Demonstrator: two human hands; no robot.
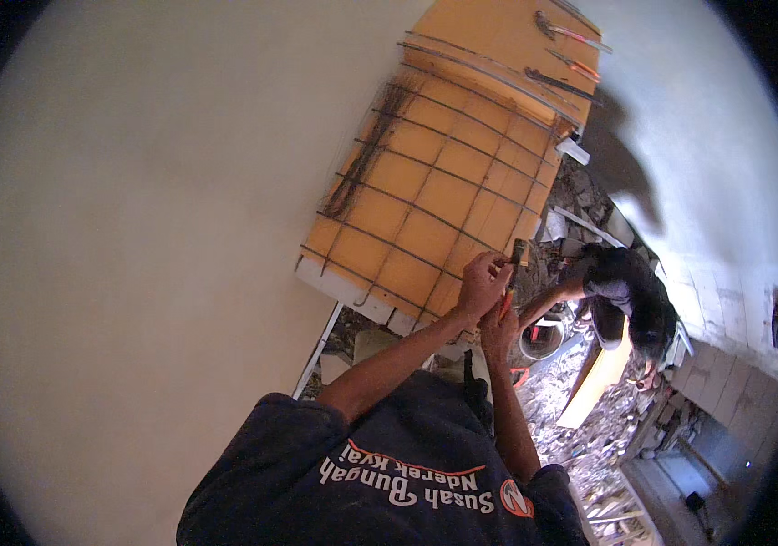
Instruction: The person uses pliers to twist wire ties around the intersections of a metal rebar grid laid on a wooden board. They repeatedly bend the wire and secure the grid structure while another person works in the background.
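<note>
My left hand (483,285) is at the near right edge of a steel bar grid (443,173), its thumb and fingers pinched together. Whatever lies between those fingertips is too small to tell. Just beside and below it, my right hand (498,333) is closed round a tool with a red-orange handle (505,304). A dark piece with a yellow part (520,253) shows past my fingers; whether it belongs to that tool I cannot tell. The grid lies over an orange-yellow board (421,241).
A claw hammer (545,25), orange-handled pliers (576,65) and a dark bar tool (560,85) lie on the board's raised far part. To the right a co-worker (630,291) bends over rubble, one arm reaching toward my hands. A bucket (542,338) and a yellow plank (600,382) are close by.
</note>
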